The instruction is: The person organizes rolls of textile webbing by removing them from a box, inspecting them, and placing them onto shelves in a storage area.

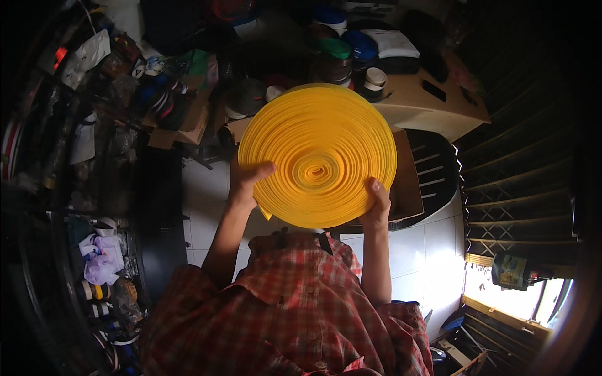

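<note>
A large flat roll of yellow webbing (338,125) is held up in front of my chest, its coiled face turned toward me. My left hand (248,182) grips its left edge, with the thumb pressed on the coils. At the lower right edge my right hand (376,202) holds it the same way, thumb on the face. The fingers of both hands are hidden behind the roll. A loose end of the webbing sticks out at the lower left, just beside my left hand.
Beyond the roll, a cardboard-covered table (451,125) bears several rolls and a dark phone-like object (434,91). An open cardboard box (407,178) stands behind the roll. Crowded shelves line the left, with a purple-white bag (103,260). A slatted shutter (520,182) is on the right.
</note>
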### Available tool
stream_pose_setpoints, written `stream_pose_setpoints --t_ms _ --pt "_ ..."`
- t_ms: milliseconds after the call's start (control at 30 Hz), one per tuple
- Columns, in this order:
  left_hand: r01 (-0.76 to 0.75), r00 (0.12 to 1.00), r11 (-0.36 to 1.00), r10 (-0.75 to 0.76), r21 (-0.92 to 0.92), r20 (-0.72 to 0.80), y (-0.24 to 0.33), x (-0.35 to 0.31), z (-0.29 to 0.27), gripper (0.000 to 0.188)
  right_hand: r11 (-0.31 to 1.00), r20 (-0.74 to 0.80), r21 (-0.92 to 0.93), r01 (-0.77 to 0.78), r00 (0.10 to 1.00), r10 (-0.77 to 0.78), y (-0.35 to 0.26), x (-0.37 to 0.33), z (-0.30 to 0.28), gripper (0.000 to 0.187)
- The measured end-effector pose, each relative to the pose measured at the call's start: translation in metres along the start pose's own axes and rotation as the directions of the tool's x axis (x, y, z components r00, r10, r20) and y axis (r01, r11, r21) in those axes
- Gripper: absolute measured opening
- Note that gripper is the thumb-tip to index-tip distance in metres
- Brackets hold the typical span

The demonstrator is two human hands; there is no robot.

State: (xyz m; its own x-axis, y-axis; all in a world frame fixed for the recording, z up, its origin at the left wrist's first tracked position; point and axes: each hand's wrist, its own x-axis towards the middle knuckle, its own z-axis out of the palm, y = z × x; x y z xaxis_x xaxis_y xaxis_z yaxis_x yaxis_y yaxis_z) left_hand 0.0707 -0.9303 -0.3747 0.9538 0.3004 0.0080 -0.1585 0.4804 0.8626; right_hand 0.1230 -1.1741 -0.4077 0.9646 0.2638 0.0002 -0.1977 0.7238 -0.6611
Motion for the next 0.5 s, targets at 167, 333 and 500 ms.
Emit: stream_pose_setpoints --t_ms 167,333,500 --pt "-0.187 0.931 0.968 0.229 0.170 -0.283 0.046 -0.039 -0.080 0.049 0.955 0.023 -0.291 -0.046 0.998 0.055 0.061 0.001 0.105 0.051" --pt "-0.194 0.944 0.948 0.109 -0.254 -0.313 0.102 -0.092 -0.162 0.045 0.952 0.240 -0.162 -0.260 0.925 0.294 0.147 0.009 0.153 0.055" --pt "-0.322 0.591 0.886 0.463 0.333 -0.661 0.140 -0.140 -0.210 0.051 0.950 0.398 -0.267 -0.164 0.878 0.264 0.213 -0.005 0.244 0.053"
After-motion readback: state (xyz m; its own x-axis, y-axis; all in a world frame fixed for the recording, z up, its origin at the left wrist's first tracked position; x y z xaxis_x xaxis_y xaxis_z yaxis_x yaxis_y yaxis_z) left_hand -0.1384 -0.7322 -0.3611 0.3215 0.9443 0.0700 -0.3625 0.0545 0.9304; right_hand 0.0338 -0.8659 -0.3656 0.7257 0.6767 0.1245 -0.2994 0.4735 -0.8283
